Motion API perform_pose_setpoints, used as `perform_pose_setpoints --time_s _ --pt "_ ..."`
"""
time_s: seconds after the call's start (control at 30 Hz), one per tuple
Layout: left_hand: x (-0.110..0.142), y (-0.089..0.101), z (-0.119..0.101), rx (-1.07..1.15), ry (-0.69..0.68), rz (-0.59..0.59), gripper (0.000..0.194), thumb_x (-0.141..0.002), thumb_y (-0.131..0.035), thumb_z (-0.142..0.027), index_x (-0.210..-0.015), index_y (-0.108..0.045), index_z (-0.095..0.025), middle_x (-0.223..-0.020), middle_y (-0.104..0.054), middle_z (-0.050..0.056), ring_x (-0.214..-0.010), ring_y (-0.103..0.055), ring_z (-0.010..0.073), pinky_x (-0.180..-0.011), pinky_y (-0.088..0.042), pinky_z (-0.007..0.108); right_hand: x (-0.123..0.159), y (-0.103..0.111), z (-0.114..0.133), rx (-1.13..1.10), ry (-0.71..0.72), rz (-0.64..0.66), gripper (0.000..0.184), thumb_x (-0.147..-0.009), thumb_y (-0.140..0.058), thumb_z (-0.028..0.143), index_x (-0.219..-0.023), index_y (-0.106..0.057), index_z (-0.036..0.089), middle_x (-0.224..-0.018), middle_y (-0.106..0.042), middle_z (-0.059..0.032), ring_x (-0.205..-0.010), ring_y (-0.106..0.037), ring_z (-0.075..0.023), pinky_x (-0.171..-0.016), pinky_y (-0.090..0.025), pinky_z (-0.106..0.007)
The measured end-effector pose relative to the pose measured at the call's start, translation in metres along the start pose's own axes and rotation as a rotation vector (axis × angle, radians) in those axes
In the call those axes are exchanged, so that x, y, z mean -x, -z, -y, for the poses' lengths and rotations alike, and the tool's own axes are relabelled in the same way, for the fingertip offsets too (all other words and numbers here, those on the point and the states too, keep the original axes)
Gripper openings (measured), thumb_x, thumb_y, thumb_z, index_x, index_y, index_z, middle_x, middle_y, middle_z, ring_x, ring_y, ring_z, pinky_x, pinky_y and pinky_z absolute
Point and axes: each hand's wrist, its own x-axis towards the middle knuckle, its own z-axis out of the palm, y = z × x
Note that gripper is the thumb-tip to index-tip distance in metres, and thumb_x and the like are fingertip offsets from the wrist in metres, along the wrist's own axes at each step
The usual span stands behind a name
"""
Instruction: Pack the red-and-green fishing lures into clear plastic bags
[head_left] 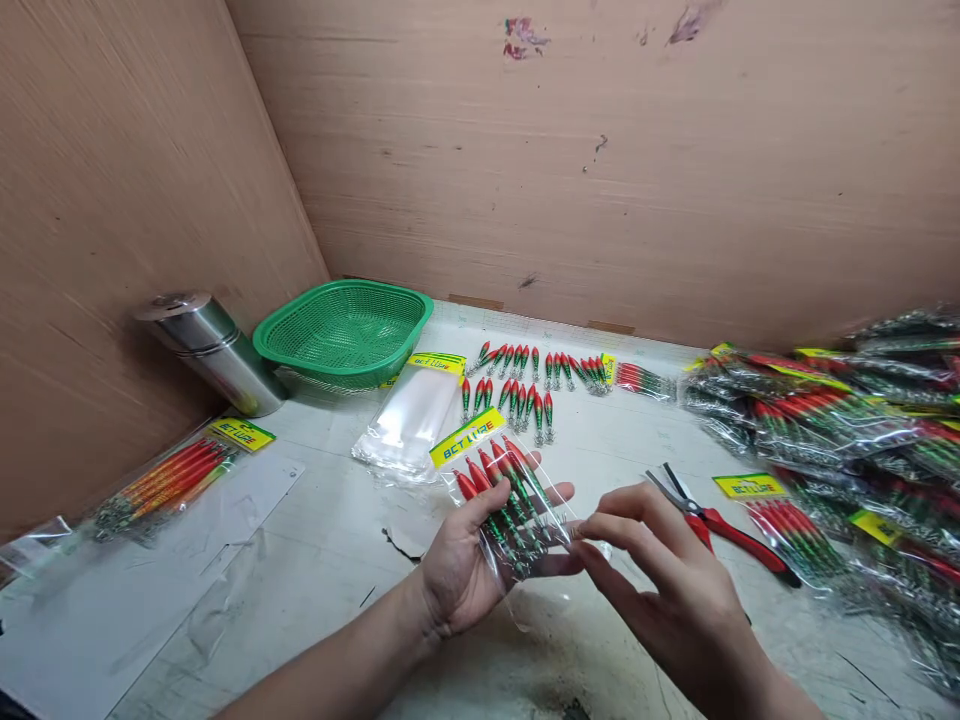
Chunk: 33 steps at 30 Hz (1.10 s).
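My left hand (456, 568) holds a clear plastic bag of fishing lures (504, 488), thumb on top and fingers spread beneath. Inside the bag lie several red-and-green lures with metal hooks at their lower ends, under a yellow BCT LURE header. My right hand (667, 580) pinches the bag's lower right edge between thumb and fingertips. Beyond the bag, loose lures (517, 398) are laid out in two rows. To their left sits a stack of flat, unfilled bags (409, 415) with the same yellow header.
At the back left stand a green mesh basket (341, 330) and a steel flask (210, 350). Red-handled pliers (720, 525) lie to the right, beside a heap of filled lure bags (825, 430). A bag of orange lures (172, 475) rests on a white sheet (150, 600) at left.
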Motion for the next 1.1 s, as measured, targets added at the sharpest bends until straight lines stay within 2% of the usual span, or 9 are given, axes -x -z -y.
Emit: perform_pose_setpoints --time_s 0.13,0.27,0.37,0.5,0.63,0.77,0.83,0.93,1.1 --pt "-0.004 0.003 0.002 -0.034 0.076 -0.043 0.042 -0.088 -0.050 -0.031 -0.126 -0.048 -0.014 -0.106 -0.068 0.018 -0.089 -0.068 0.0291 -0.075 -0.052 0.047 0.006 -0.001 -0.005 -0.051 0.011 0.117 0.016 -0.087 -0.049 0.008 -0.089 -0.060 0.020 -0.076 -0.049 -0.0022 -0.065 -0.051 -0.0114 -0.054 -0.045 -0.022" --pt "-0.006 0.006 0.009 -0.066 0.149 -0.097 0.035 -0.085 -0.054 -0.039 -0.106 -0.057 -0.011 -0.101 -0.069 0.018 -0.088 -0.068 0.0290 -0.074 -0.052 0.043 0.021 -0.004 -0.011 -0.078 -0.061 0.099 0.014 -0.088 -0.048 0.008 -0.084 -0.057 0.019 -0.073 -0.050 -0.0017 -0.065 -0.052 -0.0115 -0.056 -0.045 -0.022" --pt "-0.005 0.006 0.017 -0.246 0.197 -0.100 0.035 -0.078 -0.065 -0.033 -0.105 -0.056 -0.012 -0.095 -0.069 0.014 -0.082 -0.068 0.0254 -0.073 -0.053 0.040 0.035 -0.005 -0.014 -0.046 -0.132 0.063 0.013 -0.087 -0.049 0.009 -0.081 -0.054 0.019 -0.072 -0.050 -0.0013 -0.064 -0.053 -0.0118 -0.056 -0.045 -0.022" --pt "-0.001 0.008 0.027 -0.515 0.266 -0.065 0.057 -0.063 -0.078 -0.018 -0.112 -0.050 -0.016 -0.091 -0.069 0.009 -0.075 -0.067 0.0205 -0.067 -0.053 0.034 0.055 -0.006 -0.011 -0.011 -0.168 0.085 0.013 -0.086 -0.049 0.009 -0.079 -0.052 0.020 -0.070 -0.050 -0.0009 -0.063 -0.053 -0.0120 -0.054 -0.044 -0.022" --pt "-0.002 0.012 0.031 -0.519 0.234 -0.102 0.066 -0.070 -0.073 -0.029 -0.126 -0.039 -0.017 -0.095 -0.067 0.010 -0.069 -0.067 0.0189 -0.060 -0.052 0.030 0.070 -0.009 -0.003 0.035 -0.193 0.111 0.015 -0.086 -0.047 0.008 -0.078 -0.052 0.020 -0.069 -0.051 -0.0016 -0.063 -0.053 -0.0119 -0.055 -0.044 -0.022" --pt "-0.003 0.017 0.030 -0.551 0.244 -0.007 0.113 -0.058 -0.082 -0.018 -0.144 -0.010 -0.025 -0.097 -0.066 0.010 -0.075 -0.067 0.0213 -0.065 -0.053 0.033 0.073 -0.012 0.000 0.062 -0.227 0.087 0.016 -0.086 -0.046 0.008 -0.076 -0.049 0.020 -0.068 -0.051 -0.0010 -0.062 -0.053 -0.0117 -0.056 -0.044 -0.022" --pt "-0.002 0.017 0.029 -0.567 0.279 0.024 0.126 -0.053 -0.083 -0.010 -0.145 0.001 -0.031 -0.102 -0.065 0.010 -0.074 -0.067 0.0196 -0.065 -0.052 0.032 0.073 -0.014 0.000 0.094 -0.225 0.101 0.016 -0.087 -0.045 0.010 -0.075 -0.048 0.020 -0.069 -0.051 -0.0011 -0.062 -0.054 -0.0119 -0.055 -0.044 -0.022" --pt "0.000 0.014 0.028 -0.591 0.308 -0.026 0.121 -0.058 -0.078 -0.010 -0.145 0.002 -0.034 -0.108 -0.063 0.010 -0.074 -0.068 0.0187 -0.068 -0.051 0.032 0.071 -0.016 -0.005 0.173 -0.213 0.130 0.016 -0.089 -0.042 0.012 -0.076 -0.048 0.020 -0.069 -0.053 -0.0015 -0.060 -0.054 -0.0122 -0.053 -0.043 -0.022" --pt "0.001 0.012 0.030 -0.651 0.318 -0.118 0.110 -0.065 -0.071 -0.011 -0.145 0.002 -0.032 -0.092 -0.064 0.006 -0.069 -0.067 0.0193 -0.064 -0.050 0.032 0.068 -0.013 -0.009 0.220 -0.248 0.104 0.015 -0.089 -0.044 0.017 -0.075 -0.048 0.021 -0.068 -0.053 -0.0010 -0.057 -0.052 -0.0128 -0.051 -0.042 -0.023"
